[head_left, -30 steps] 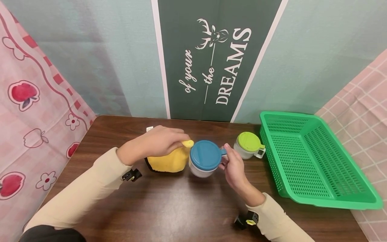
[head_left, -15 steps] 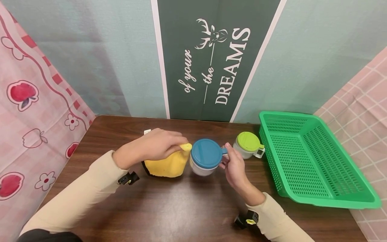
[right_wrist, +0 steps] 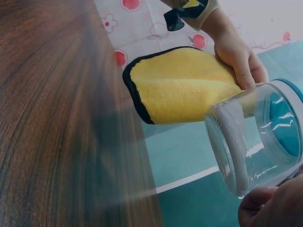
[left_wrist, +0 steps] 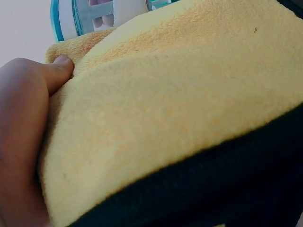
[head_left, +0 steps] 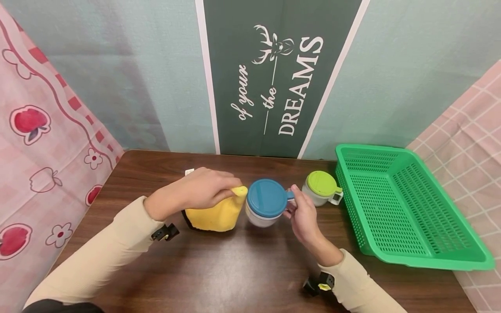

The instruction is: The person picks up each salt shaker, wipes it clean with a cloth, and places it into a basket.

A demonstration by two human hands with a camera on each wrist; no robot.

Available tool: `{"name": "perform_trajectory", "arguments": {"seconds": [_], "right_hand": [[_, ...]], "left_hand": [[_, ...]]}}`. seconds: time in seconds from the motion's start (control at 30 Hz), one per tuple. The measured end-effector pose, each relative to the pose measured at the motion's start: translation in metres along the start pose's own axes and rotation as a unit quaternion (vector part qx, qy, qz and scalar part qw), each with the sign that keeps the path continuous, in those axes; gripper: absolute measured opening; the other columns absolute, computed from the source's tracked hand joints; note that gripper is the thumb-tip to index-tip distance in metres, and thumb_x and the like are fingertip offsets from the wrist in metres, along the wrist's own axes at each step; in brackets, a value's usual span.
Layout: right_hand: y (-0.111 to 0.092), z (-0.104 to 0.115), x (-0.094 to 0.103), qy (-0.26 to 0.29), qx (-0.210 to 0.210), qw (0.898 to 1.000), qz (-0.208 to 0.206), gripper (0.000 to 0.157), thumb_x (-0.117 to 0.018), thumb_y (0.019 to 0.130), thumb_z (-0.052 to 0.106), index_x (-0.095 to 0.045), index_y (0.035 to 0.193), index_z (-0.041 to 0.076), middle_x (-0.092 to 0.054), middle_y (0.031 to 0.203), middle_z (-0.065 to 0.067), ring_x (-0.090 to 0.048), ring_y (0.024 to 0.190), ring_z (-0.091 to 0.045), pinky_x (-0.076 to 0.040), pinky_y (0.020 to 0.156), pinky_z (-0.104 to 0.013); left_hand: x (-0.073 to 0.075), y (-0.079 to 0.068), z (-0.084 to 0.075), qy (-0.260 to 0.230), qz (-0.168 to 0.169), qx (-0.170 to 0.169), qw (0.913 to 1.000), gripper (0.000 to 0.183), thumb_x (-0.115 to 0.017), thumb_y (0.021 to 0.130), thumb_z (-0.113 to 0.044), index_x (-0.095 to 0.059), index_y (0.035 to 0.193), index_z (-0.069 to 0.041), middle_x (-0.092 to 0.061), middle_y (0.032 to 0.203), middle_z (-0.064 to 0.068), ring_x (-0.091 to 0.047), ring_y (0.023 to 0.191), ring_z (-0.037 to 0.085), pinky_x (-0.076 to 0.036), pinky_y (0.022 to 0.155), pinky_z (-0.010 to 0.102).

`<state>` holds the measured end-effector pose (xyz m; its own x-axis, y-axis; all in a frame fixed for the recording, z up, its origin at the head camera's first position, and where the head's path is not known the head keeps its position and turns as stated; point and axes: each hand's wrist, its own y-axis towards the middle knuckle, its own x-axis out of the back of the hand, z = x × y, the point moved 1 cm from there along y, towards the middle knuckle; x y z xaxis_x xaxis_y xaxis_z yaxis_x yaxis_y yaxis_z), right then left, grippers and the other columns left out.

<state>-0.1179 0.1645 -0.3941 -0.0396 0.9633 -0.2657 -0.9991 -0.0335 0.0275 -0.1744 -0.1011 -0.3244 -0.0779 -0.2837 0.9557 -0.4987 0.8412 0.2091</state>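
My left hand (head_left: 205,188) pinches a folded yellow cleaning cloth (head_left: 215,215) with black edging, its corner bunched under the thumb and close beside the jar. The fleecy cloth fills most of the left wrist view. With my right hand (head_left: 305,217) I grip the handle of a clear glass jar (right_wrist: 258,146) that has a blue lid (head_left: 267,198). A whitish layer shows at the jar's base in the right wrist view. In that view the jar overlaps the cloth's edge and stands off the table.
A similar jar with a lime-green lid (head_left: 322,183) stands behind my right hand. Right of it is a green perforated plastic basket (head_left: 391,261). All rest on a dark wooden table (head_left: 227,278), with a printed curtain (head_left: 172,87) along its back edge.
My left hand has drawn the cloth slightly left and toward me, opening a small gap to the jar. The jar in my right hand has shifted only a little.
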Motion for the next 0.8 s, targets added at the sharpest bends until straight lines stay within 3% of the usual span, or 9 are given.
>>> {"name": "perform_trajectory", "arguments": {"seconds": [0.8], "right_hand": [[-0.001,-0.002,-0.003,-0.005,-0.003,1.0,0.022,0.05,-0.034,0.111,0.029,-0.045,0.065,0.014,-0.042,0.064,0.005,-0.039,0.058,-0.012,-0.038,0.055,-0.022]], "left_hand": [[0.0,0.011,0.004,-0.008,0.02,0.022,0.9995,0.011,-0.06,0.102,-0.026,-0.057,0.093,-0.022,-0.053,0.082,-0.01,-0.052,0.073,0.009,-0.042,0.059,0.03]]}}
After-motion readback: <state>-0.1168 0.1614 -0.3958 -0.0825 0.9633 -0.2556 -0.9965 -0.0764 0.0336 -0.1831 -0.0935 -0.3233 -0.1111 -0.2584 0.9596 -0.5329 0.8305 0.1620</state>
